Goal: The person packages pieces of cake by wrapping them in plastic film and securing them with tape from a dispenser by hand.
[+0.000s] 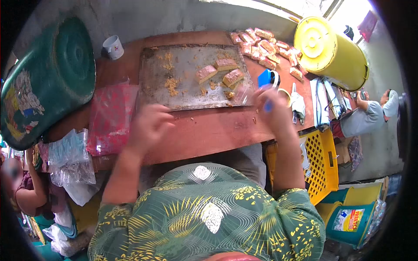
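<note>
On the worn metal tray (191,104) lie three cut pieces of cake (226,65) with brown tops, among scattered crumbs (171,86). My left hand (152,124) is over the table's front part, by the tray's near left corner. Its fingers look partly bent, but motion smears them. By the tray's right edge is my right hand (271,104), also blurred, with something blue on or between its fingers. A faint clear shine beside those fingers may be plastic; I cannot tell whether it is held.
Wrapped cake pieces (266,48) are heaped at the back right, by a yellow drum (348,56). A blue object (264,78) stands near my right hand. Red-printed plastic bags (109,117), a white mug (114,47) and a green drum (65,69) are left. Other people are at both sides.
</note>
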Demonstrator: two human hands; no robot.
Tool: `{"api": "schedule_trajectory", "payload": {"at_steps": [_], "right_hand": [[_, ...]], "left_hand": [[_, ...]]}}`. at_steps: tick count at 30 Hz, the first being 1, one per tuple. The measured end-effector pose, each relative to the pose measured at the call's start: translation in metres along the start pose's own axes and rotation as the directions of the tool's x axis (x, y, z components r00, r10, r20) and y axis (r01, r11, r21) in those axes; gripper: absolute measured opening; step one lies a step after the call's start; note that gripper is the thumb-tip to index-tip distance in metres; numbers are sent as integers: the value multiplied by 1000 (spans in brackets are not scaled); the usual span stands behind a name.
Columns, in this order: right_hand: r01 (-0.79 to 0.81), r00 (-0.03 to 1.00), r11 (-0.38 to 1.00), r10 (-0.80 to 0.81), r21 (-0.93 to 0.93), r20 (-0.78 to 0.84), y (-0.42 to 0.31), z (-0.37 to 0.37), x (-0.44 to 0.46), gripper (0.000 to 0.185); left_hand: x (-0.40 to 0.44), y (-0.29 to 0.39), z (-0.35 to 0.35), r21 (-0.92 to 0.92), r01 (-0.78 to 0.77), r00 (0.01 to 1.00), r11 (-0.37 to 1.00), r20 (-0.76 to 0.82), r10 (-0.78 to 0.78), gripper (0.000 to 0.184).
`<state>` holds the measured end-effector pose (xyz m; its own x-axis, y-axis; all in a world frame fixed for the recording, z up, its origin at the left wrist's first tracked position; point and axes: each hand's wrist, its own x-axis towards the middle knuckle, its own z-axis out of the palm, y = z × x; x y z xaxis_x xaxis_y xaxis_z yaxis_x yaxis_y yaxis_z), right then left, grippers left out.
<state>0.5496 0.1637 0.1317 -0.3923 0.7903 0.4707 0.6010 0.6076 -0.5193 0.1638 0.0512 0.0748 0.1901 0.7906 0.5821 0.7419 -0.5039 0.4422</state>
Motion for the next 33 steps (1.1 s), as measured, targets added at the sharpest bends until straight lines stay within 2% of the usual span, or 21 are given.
{"api": "schedule_trajectory", "payload": {"at_steps": [1, 2, 3, 4, 5, 6, 7, 9, 11, 13, 16, 19, 20, 21, 23, 24, 26, 27, 29, 30, 33], "right_hand": [[169, 920, 967, -224, -190, -322, 4, -22, 22, 17], [106, 870, 946, -238, -307, -431, -1, -38, 31, 16], [28, 806, 911, -264, -410, -530, -2, -49, 39, 16], [97, 848, 893, -306, -440, -434, 17, -48, 51, 17], [165, 879, 871, -343, -463, -333, 33, -45, 59, 17], [-37, 936, 982, -31, -184, -351, 16, -28, 65, 24], [19, 970, 981, -65, -194, -234, 35, -10, 75, 31], [86, 996, 961, -78, -264, 42, 53, 25, 89, 38], [-44, 990, 969, 76, -245, 123, 94, 73, 98, 46], [-67, 970, 949, 134, -307, 202, 104, 96, 102, 51], [-141, 940, 856, 273, -497, 203, 99, 104, 103, 47], [-88, 936, 785, 276, -613, 220, 86, 84, 103, 44], [-92, 979, 778, 185, -621, 87, 96, 87, 97, 40], [-145, 987, 839, 158, -525, -20, 88, 81, 91, 42], [-112, 989, 897, 59, -428, -135, 81, 71, 71, 41], [-134, 983, 953, 93, -273, -156, 76, 71, 59, 42], [-166, 968, 985, 172, 51, -184, 67, 69, 31, 45], [-220, 960, 932, 260, 287, -107, 67, 72, 14, 45], [-337, 923, 653, 371, 679, 101, 70, 82, -21, 46], [-312, 927, 622, 365, 718, 86, 65, 82, -34, 45], [-202, 929, 551, 369, 810, -19, 56, 87, -62, 43]], "left_hand": [[-13, -22, -20, 88, 97, 993, 991, -77, -90, 40], [-27, -45, -42, 165, 196, 972, 967, -162, -169, 43], [-42, -63, -66, 256, 276, 957, 926, -158, -242, 44], [-58, -75, -86, 344, 350, 936, 871, -161, -313, 46], [-72, -81, -95, 300, 421, 906, 856, -108, -408, 44], [-84, -84, -102, 260, 488, 869, 833, -51, -492, 43], [-94, -88, -107, 225, 552, 823, 803, 10, -568, 42], [-114, -108, -102, 212, 567, 815, 796, -5, -580, 38], [-114, -112, -101, 149, 626, 775, 766, -4, -632, 34], [-105, -102, -102, 37, 714, 699, 699, 12, -715, 31], [-101, -87, -102, 203, 495, 862, 845, 8, -507, 27], [-116, -108, -94, 183, 542, 838, 820, -39, -545, 28], [-121, -115, -93, 233, 515, 854, 825, -56, -517, 29], [-120, -111, -96, 226, 518, 851, 825, -38, -524, 29], [-108, -92, -97, 204, 522, 847, 828, -8, -532, 29], [-104, -83, -96, 296, 478, 868, 827, -12, -497, 28], [-113, -99, -89, 321, 478, 872, 817, -59, -487, 28], [-118, -107, -87, 334, 479, 873, 812, -82, -480, 28], [-122, -118, -89, 254, 525, 849, 812, -85, -522, 27], [-124, -120, -88, 213, 547, 836, 810, -84, -542, 27], [-98, -83, -78, 517, 526, 836, 675, -169, -522, 28]]}}
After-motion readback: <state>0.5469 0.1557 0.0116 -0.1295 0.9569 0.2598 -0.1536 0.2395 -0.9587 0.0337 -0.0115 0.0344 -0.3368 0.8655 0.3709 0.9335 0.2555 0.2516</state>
